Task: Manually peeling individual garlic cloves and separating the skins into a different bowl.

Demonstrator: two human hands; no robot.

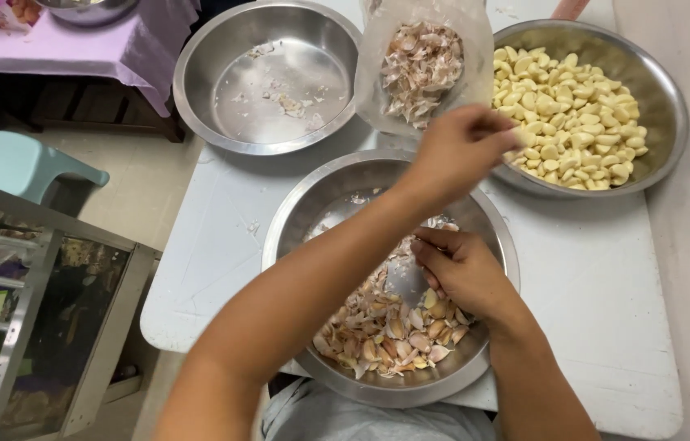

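Steel bowls crowd the white counter (590,278). The left hand (459,147), fingers pinched together, reaches up between the clear bag of garlic skins (420,69) and the bowl of peeled cloves (663,122); what it pinches I cannot tell. The right hand (463,273) rests loosely curled in the near bowl (312,204), touching unpeeled garlic cloves (398,331). A nearly bare bowl (198,82) sits behind.

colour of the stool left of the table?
Pale blue-green plastic stool, plain with no pattern, beside the white table. Head view shows it best.
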